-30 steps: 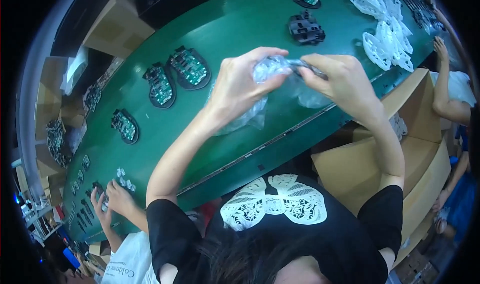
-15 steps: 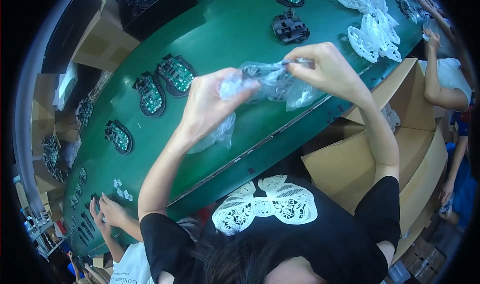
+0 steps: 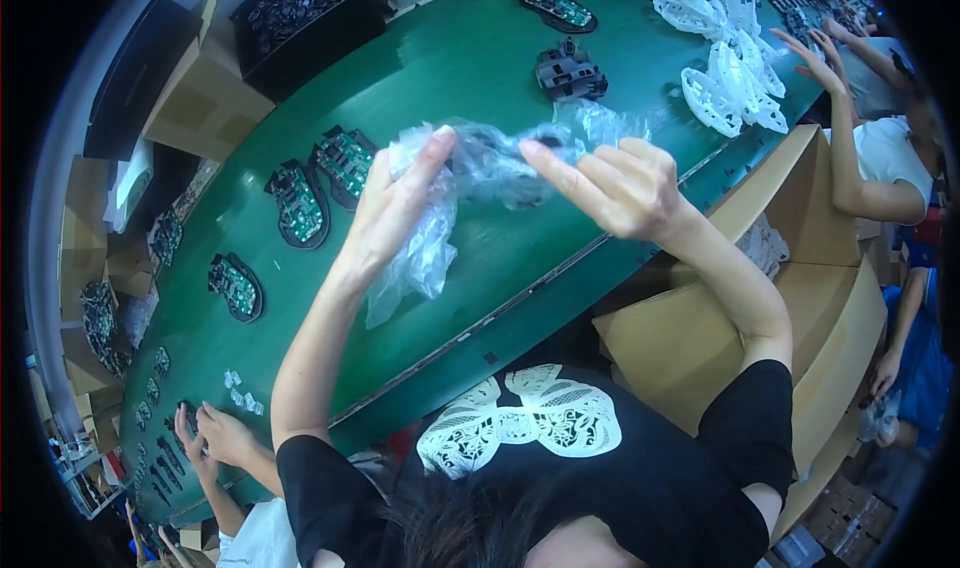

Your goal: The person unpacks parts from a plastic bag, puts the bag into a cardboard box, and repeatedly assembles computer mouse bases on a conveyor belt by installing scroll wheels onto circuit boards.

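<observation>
Crumpled clear plastic bags point(image 3: 415, 258) stretch between my two hands above the green table. Something dark shows through the plastic, but I cannot make out its kind. My left hand point(image 3: 400, 193) is closed on the bags' left side with the thumb pressed on top. Bent fingers and a pointed-out forefinger mark my right hand point(image 3: 620, 186), which holds the right side of the plastic. Beyond the left hand lie two black shells bearing green circuit boards, one of them this near board point(image 3: 298, 206). Past the right hand sits a dark grey moulded part point(image 3: 570, 72).
White plastic shells point(image 3: 735, 63) are piled at the table's far right. An open cardboard box point(image 3: 690, 343) stands against the front edge on my right. A co-worker's hands point(image 3: 215, 433) handle small parts at the left; another person reaches in at the right. A black bin point(image 3: 305, 28) stands behind the table.
My left hand has turned, thumb now upward. My right hand has come lower, its forefinger stretched along the plastic. More of the bags hangs below the left hand.
</observation>
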### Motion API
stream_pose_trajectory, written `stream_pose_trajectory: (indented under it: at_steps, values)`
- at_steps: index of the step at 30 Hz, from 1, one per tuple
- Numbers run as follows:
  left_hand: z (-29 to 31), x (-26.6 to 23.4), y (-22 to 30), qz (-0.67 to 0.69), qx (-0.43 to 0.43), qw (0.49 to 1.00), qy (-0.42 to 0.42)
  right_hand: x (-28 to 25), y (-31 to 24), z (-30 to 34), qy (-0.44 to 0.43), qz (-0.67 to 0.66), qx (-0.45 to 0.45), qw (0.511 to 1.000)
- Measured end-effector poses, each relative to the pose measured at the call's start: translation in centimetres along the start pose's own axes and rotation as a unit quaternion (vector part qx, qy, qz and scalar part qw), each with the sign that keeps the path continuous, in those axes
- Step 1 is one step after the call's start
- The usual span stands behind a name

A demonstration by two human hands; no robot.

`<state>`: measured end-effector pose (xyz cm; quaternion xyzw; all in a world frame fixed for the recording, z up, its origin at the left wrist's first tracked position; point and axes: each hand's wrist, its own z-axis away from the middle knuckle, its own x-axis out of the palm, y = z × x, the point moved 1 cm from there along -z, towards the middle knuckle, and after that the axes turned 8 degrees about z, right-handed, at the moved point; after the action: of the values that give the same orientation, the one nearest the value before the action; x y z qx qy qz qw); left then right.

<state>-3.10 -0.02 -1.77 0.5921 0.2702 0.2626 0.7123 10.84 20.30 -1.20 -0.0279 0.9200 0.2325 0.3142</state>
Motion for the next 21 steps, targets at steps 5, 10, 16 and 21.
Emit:
stream_pose_trajectory:
  at_steps: [5, 10, 16, 21]
  values:
    - [-2.7, -1.1, -0.8, -0.064, 0.050, 0.996, 0.037, -1.5, -3.9, 2.0, -0.102, -0.086, -0.019, 0.991]
    - [-1.2, 1.0, 2.0, -0.164, 0.257, 0.950, -0.068, -2.2, -2.1, 2.6, -0.273, -0.293, 0.166, 0.901]
    - [-0.5, 2.0, 4.3, -0.148, 0.189, 0.951, -0.194, -1.0, 0.7, 1.3, -0.264, -0.291, 0.358, 0.847]
    - [0.6, 1.6, 5.8, -0.176, 0.242, 0.942, -0.153, -2.4, 2.4, 0.9, -0.213, -0.357, 0.355, 0.837]
